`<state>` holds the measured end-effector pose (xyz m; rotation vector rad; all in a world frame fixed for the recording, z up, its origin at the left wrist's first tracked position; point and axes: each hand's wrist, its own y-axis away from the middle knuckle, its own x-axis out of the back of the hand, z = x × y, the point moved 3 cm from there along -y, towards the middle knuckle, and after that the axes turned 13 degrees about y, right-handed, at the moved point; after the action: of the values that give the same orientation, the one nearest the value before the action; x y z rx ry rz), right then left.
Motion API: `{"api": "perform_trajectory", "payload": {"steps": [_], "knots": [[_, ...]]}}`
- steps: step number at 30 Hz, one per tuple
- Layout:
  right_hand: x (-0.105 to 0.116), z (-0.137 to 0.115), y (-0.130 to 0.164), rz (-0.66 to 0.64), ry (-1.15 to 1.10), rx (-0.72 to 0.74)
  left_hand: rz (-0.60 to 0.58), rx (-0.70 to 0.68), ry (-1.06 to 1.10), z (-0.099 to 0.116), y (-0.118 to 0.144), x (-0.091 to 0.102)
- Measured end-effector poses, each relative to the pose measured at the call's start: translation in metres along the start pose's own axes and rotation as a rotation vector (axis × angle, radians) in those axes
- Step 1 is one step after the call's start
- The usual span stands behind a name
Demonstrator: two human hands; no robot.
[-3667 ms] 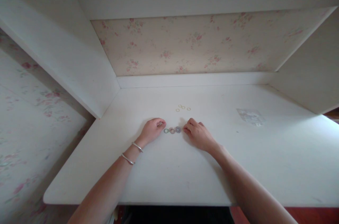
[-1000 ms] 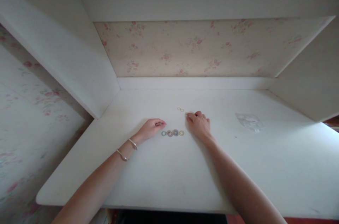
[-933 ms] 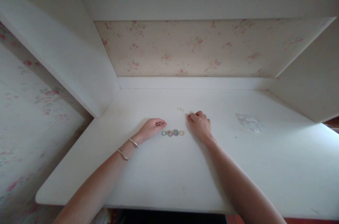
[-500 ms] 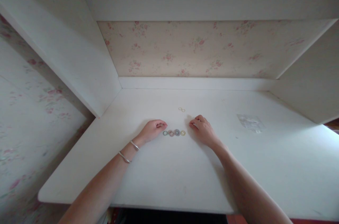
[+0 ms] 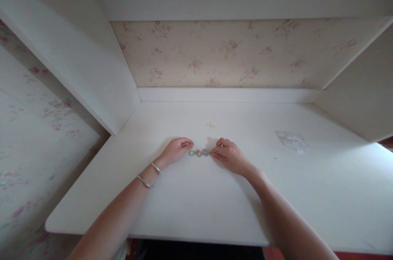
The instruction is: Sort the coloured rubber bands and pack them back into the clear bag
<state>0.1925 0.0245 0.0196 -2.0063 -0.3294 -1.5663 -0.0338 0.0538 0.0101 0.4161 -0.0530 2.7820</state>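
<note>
A short row of small coloured rings (image 5: pixel 199 152) lies on the white table (image 5: pixel 196 202) between my hands. My left hand (image 5: pixel 177 150) rests loosely curled on the table at the row's left end, with nothing visible in it and two silver bangles on its wrist. My right hand (image 5: pixel 229 155) has its fingertips pinched together at the row's right end. They cover the yellow ring there and seem to pinch another small yellow ring. Two more small yellow rings (image 5: pixel 210 125) lie further back.
A small clear plastic bag (image 5: pixel 290 139) lies flat on the table to the right. White side panels (image 5: pixel 76 67) and a floral back wall (image 5: pixel 233 53) close in the table on three sides, with a shelf overhead. The table's front edge is near me.
My right hand reached back to the loose yellow rings, came away with one so that two remain there, and returned to the right end of the row. My left hand stayed put.
</note>
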Motion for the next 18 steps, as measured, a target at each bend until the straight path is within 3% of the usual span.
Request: {"api": "perform_trajectory", "payload": {"steps": [5, 10, 18], "knots": [[-0.002, 0.012, -0.004, 0.084, -0.08, -0.149, 0.01, 0.027, -0.003, 0.001, 0.001, 0.0], [-0.01, 0.035, -0.015, 0.04, -0.04, -0.349, 0.013, 0.038, 0.02, -0.002, 0.0, 0.0], [-0.009, 0.05, -0.06, -0.114, 0.21, -0.374, 0.004, 0.005, 0.04, -0.006, -0.001, 0.001]]}}
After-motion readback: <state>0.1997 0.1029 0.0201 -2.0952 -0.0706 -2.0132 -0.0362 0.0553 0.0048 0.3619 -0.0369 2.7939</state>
